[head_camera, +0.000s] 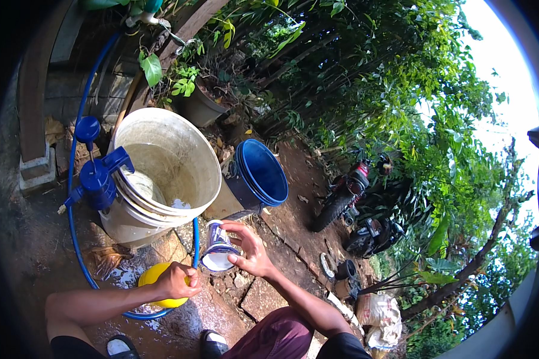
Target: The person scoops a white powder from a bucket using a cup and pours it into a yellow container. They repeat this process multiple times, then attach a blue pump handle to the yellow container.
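Note:
My right hand has its thumb and fingers around a dark blue and white cup, its wide white mouth towards me. To the left of it, my left hand is curled in front of a round yellow plastic vessel. Whether those fingers grip its rim or something small is hidden. The yellow vessel is low over the wet stone paving. Beyond it stands a large off-white bucket with water inside. A blue plastic device, perhaps a float valve, hangs on the bucket's rim.
A blue hose curves around the bucket and yellow vessel. Behind stands a blue-lined bucket. Motorcycles are parked on bare earth to the right, near a woven sack. Wooden posts and plants rise at the back.

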Tool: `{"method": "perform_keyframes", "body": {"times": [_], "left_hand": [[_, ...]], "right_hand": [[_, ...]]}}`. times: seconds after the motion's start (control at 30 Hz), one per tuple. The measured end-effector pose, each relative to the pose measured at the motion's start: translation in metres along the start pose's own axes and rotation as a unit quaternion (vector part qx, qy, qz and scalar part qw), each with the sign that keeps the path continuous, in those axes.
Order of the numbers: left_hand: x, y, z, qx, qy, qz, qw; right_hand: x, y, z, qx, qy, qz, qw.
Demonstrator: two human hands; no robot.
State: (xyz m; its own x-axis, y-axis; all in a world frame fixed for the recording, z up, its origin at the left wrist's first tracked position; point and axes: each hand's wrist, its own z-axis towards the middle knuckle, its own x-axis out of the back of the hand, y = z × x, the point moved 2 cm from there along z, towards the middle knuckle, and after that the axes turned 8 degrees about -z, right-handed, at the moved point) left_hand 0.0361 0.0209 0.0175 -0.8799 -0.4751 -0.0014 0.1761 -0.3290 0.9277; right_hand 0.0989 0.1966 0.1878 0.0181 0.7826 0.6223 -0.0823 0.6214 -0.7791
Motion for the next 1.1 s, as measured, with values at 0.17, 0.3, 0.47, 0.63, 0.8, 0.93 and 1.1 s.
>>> {"method": "perform_keyframes", "body": {"times": [0.17, 0.3, 0.47, 0.63, 0.8, 0.93, 1.1], "left_hand": [[0.0, -0.004, 0.0, -0.011, 0.004, 0.01, 1.0], [-0.001, -0.006, 0.001, -0.024, 0.004, -0.016, 1.0], [0.001, -0.002, 0.001, -0.034, 0.002, -0.015, 0.999], [0.001, 0.002, 0.002, -0.018, -0.001, -0.023, 1.0], [0.001, 0.003, 0.002, -0.016, 0.004, -0.005, 1.0], [0.001, 0.003, 0.001, -0.023, 0.011, -0.007, 1.0], [0.001, 0.004, 0.002, -0.003, 0.001, -0.031, 1.0]], "right_hand": [[-0.001, -0.005, 0.001, -0.011, -0.002, -0.027, 1.0], [-0.001, -0.008, 0.002, -0.008, 0.002, -0.029, 1.0], [0.001, -0.013, 0.003, 0.005, -0.001, -0.05, 0.999], [0.005, -0.018, 0.002, 0.019, 0.004, -0.065, 0.998], [0.007, -0.02, 0.001, 0.027, 0.009, -0.068, 0.997], [0.009, -0.023, 0.0, 0.049, 0.011, -0.089, 0.995], [0.01, -0.029, 0.001, 0.076, 0.015, -0.114, 0.99]]}}
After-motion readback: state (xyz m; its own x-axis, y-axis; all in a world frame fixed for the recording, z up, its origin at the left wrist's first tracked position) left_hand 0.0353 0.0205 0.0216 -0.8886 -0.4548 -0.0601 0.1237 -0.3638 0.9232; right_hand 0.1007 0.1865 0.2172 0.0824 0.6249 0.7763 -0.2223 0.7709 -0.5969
